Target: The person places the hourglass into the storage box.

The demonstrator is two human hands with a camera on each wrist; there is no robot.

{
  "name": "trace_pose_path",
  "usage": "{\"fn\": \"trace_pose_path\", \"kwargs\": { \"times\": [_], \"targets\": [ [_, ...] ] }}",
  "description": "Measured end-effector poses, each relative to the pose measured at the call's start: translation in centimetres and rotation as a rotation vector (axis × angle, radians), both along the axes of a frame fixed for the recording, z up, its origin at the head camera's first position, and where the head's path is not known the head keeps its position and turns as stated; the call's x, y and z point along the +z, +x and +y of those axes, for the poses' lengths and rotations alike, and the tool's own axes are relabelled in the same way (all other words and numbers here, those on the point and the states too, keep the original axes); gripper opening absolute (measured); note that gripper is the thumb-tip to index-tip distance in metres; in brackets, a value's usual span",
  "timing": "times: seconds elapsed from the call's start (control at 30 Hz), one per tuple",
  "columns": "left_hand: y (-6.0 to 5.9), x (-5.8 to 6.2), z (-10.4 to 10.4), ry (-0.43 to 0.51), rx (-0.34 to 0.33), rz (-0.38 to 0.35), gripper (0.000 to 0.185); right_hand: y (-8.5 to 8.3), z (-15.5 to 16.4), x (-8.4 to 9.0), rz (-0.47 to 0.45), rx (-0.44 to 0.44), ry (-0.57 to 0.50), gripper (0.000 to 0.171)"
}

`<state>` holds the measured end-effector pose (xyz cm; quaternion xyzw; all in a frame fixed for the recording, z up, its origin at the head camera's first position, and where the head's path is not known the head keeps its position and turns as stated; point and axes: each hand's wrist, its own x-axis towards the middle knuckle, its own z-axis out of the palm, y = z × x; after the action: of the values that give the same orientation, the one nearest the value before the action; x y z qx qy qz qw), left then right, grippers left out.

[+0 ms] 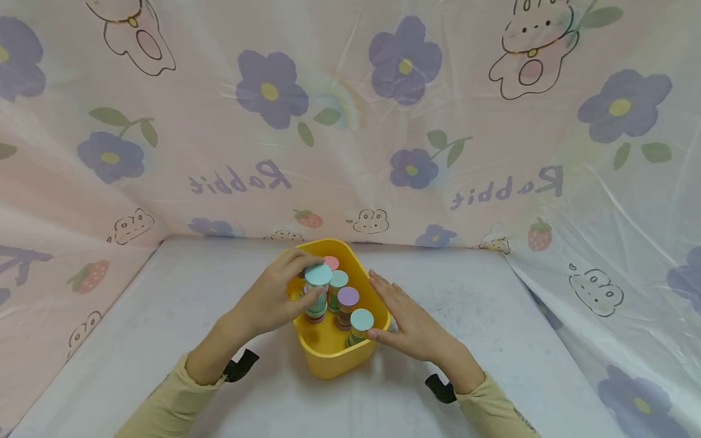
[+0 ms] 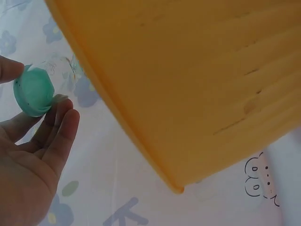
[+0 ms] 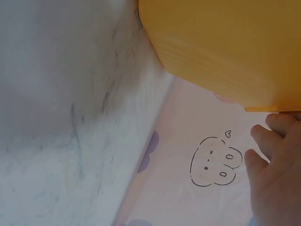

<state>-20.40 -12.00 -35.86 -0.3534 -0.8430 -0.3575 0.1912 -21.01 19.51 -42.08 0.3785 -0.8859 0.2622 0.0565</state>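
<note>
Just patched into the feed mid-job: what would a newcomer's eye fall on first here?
A bright yellow tub sits mid-table, packed with upright pastel-capped containers. The left hand pinches a teal-capped container above the tub, while the right hand rests flat against the tub's right wall. Behind it hangs a flower-and-rabbit printed sheet.

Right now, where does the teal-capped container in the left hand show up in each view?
Head: teal-capped container, centre, above the yellow bin, held by the left hand.
Left wrist: its teal cap, upper left, between the fingertips.
Right wrist: not in view.
Shared landmark: the yellow bin's wall.
</note>
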Motion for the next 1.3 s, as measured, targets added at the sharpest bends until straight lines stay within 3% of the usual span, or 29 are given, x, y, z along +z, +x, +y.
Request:
{"fn": "trace_pose_path", "kwargs": {
  "times": [0.33,0.8,1.07,1.3],
  "targets": [
    [-0.4,-0.3,0.7,-0.168,-0.036,-0.061,0.047,0.1,0.0,0.1,-0.01,0.009,-0.008,0.093],
    [-1.7,0.1,0.9,-0.433,-0.112,-0.206,0.039,0.0,0.0,0.1,-0.012,0.0,0.001,0.094],
    [-2.4,0.5,1.0,-0.517,-0.144,-0.232,0.038,0.0,0.0,0.1,-0.006,0.003,-0.002,0.094],
    [-3.2,0.1,1.1,-0.567,-0.189,-0.231,0.039,0.0,0.1,0.0,-0.021,0.005,-0.008,0.095]
  ]
}}
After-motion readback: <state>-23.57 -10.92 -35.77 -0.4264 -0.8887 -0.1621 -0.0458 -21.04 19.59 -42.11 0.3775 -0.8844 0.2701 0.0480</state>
